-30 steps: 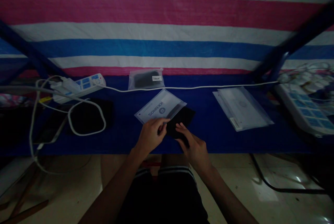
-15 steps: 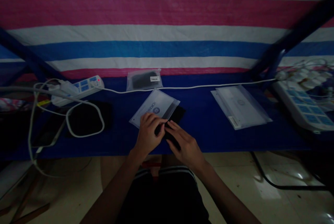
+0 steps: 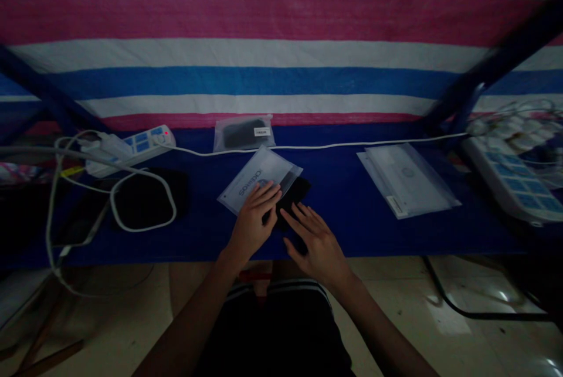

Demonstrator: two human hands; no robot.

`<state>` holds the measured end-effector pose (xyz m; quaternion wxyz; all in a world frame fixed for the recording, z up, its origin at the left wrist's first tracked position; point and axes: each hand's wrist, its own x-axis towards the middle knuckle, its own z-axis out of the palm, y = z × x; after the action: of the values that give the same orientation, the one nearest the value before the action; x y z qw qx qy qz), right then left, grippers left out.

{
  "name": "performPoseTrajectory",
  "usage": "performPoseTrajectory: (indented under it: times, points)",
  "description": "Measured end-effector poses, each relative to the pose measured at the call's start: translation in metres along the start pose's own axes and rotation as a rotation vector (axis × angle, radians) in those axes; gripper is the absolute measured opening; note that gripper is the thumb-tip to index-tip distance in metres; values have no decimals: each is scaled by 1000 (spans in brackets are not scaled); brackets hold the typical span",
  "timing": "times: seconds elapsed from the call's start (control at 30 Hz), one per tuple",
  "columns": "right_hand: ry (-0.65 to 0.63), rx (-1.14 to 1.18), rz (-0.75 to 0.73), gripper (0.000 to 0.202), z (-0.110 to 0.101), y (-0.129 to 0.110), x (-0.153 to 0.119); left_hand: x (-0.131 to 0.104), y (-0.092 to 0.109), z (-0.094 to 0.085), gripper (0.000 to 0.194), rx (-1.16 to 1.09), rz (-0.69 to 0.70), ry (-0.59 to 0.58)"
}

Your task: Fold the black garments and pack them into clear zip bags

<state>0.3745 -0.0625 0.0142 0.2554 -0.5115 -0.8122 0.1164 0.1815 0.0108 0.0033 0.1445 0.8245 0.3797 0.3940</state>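
Observation:
My left hand (image 3: 254, 216) rests its stretched fingers on the lower right part of a translucent printed plastic pouch (image 3: 246, 180), with the thumb apart over a dark item. To its right my right hand (image 3: 315, 242) lies palm down, fingers spread, over a flat black piece (image 3: 300, 191) whose kind I cannot make out. That black piece sits partly beneath the pouch, and the fingers hide much of it. Neither hand grips anything that I can see.
Another pouch with a dark item and label (image 3: 243, 133) lies at the back. Stacked clear pouches (image 3: 407, 180) lie to the right. Power strips (image 3: 141, 145) and tangled cables flank the blue table (image 3: 352, 236). A white cable (image 3: 316, 146) crosses the back; a phone (image 3: 83, 224) lies left.
The fingers of both hands, which met in a pinch over the black piece, have come apart. My left fingers have straightened onto the pouch and my right fingers have spread out.

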Motion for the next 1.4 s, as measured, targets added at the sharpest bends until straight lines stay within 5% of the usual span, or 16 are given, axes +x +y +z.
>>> performPoseTrajectory:
  times: [0.47,1.17,1.4]
  points:
    - [-88,-19,-35,66,-1,-4,5,-2,0,1,51,38,-146,106]
    - [-124,-32,-78,67,4,-14,15,-1,2,-5,44,-13,-2,45]
    - [-117,-37,-77,70,7,-15,18,-1,4,-4,45,55,-121,95]
